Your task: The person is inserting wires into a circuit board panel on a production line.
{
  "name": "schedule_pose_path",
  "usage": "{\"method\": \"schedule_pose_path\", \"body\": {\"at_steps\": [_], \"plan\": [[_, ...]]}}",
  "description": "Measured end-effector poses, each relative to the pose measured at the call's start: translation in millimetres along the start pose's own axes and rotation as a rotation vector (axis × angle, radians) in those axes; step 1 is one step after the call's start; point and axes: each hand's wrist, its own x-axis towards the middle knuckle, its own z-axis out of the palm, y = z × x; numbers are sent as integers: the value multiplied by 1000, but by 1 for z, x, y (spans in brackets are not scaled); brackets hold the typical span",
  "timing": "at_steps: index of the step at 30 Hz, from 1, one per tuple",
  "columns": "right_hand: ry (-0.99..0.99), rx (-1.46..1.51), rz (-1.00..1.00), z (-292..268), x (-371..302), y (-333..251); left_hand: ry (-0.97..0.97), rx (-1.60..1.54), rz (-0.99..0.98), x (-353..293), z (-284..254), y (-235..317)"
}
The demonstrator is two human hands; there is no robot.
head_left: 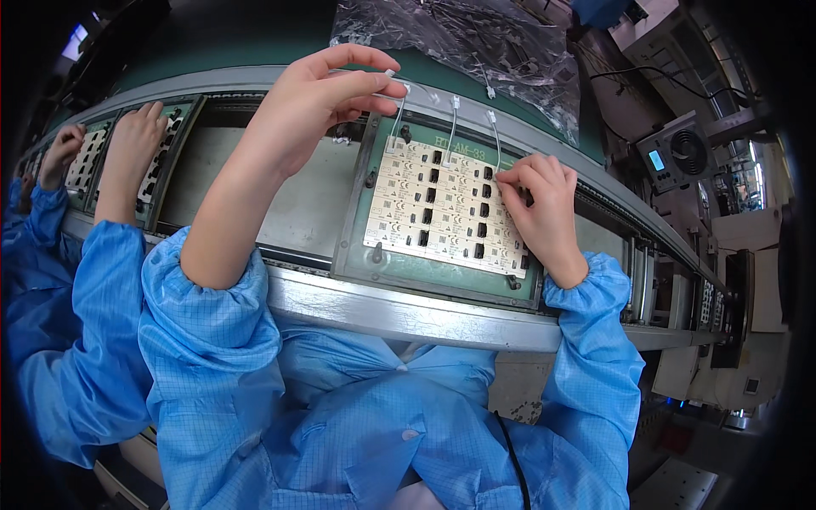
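Observation:
A panel of white circuit boards [408, 204] with black components lies in a green fixture [357, 272]. Thin white cables with small white plugs rise from its far edge, one of them a middle cable [451, 132]. My left hand [319, 98] hovers over the far left corner, thumb and fingers closed around a thin cable with a white plug [389, 74]. At the panel's far right edge, my right hand [544, 204] pinches where the lower end of the rightmost cable [495, 140] meets my fingertips. Those fingers hide the cable's very end.
Clear plastic bags [476, 51] with many cables lie beyond the metal rail. A device with a fan and lit display [659, 160] stands at right. On the left, a co-worker's hands [132, 140] are over another fixture on the same line. A metal edge [408, 314] runs in front of me.

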Motion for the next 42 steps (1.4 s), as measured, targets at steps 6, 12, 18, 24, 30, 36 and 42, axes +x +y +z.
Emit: {"method": "schedule_pose_path", "body": {"at_steps": [6, 12, 18, 24, 30, 36, 42], "plan": [[-4, 37, -2, 1, -1, 3, 15, 103, 141, 3, 5, -1], [0, 43, 36, -2, 0, 7, -3, 151, 209, 1, 14, 8], [-105, -20, -161, -12, -7, -2, 45, 233, 300, -6, 14, 5], [10, 23, 59, 9, 97, 48, 232, 640, 489, -20, 27, 8], [-46, -135, 384, 90, 177, 98, 123, 1190, 590, -37, 46, -28], [42, 211, 393, 70, 191, 114, 113, 1215, 327, -38, 37, -36], [125, 478, 381, -33, 130, 94, 134, 1205, 292, -36, 44, -35]]}}
